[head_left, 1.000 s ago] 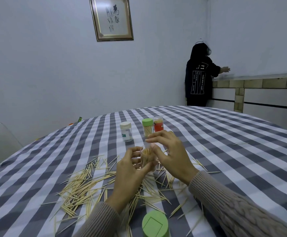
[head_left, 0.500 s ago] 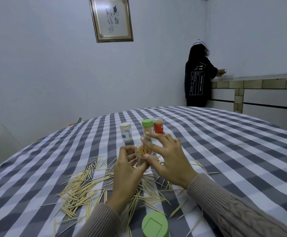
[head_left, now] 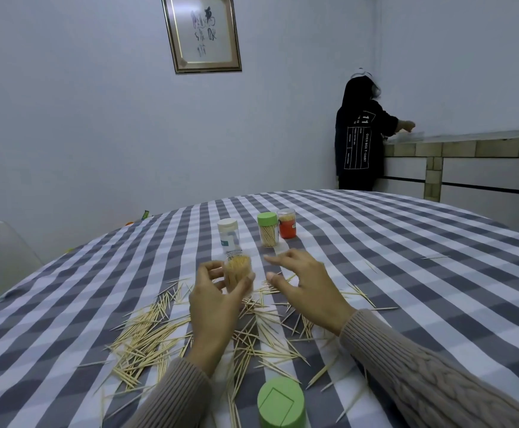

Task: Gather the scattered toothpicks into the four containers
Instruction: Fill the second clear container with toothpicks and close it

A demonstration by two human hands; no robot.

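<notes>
While the open, nearly full container (head_left: 237,274) is gripped by the curled fingers of the left hand (head_left: 213,304) above the bench (head_left: 406,273), the right hand (head_left: 307,288) is held just beside it, fingers spread and empty. Most scattered toothpicks (head_left: 147,338) are left lying beneath the hands. If the container is tilted, its packed sticks could be spilled back out.

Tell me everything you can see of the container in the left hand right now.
The held container is a small clear plastic cylinder, lidless, packed nearly full with pale wooden toothpicks standing on end, their tips showing at the open mouth. It is held roughly upright, lifted just above the checked tablecloth and the scattered toothpicks. The left hand grips it, fingers on its left side and thumb on its right. The right hand is close by but apart from it. Its base is hidden behind the hand.
</notes>
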